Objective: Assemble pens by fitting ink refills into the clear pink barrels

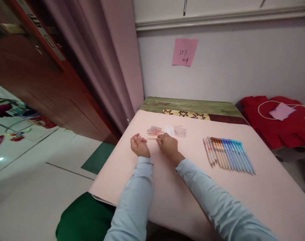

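Pale blue long sleeves on both arms, plain soft fabric, kinda washed-out shade; the left sleeve (136,197) ends in a narrow cuff band that bunches a bit at the wrist; the right sleeve (217,201) is the same cloth, creased in long folds, cuff just as plain; left grip (139,146) and right grip (168,144) are bare past the cuffs; down low a deep green garment (83,219) covers the lap, trousers or skirt I can't tell.
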Tool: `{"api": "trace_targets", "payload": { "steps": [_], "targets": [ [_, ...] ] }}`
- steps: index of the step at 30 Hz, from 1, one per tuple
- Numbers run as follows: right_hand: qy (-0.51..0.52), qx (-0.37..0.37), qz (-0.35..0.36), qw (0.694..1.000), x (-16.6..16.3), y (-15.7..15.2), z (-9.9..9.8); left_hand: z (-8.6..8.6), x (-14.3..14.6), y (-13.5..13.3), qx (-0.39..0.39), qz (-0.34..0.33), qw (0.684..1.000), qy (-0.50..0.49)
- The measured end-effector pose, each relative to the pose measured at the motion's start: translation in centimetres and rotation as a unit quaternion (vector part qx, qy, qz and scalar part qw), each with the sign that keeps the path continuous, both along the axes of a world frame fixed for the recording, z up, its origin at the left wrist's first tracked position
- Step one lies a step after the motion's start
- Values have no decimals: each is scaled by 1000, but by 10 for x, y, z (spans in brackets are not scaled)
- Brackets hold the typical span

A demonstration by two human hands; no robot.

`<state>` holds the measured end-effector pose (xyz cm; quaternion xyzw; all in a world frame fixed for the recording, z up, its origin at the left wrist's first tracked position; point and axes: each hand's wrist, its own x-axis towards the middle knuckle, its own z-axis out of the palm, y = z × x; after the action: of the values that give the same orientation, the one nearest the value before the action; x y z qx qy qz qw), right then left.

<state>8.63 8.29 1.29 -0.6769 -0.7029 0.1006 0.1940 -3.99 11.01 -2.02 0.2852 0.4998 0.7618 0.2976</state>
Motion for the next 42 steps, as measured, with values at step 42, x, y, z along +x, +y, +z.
{"api": "trace_targets", "payload": {
  "steps": [42],
  "targets": [
    [315, 319, -106, 888, 53, -11, -19, 19, 87, -2, -39, -479, 855, -195]
  ]
}}
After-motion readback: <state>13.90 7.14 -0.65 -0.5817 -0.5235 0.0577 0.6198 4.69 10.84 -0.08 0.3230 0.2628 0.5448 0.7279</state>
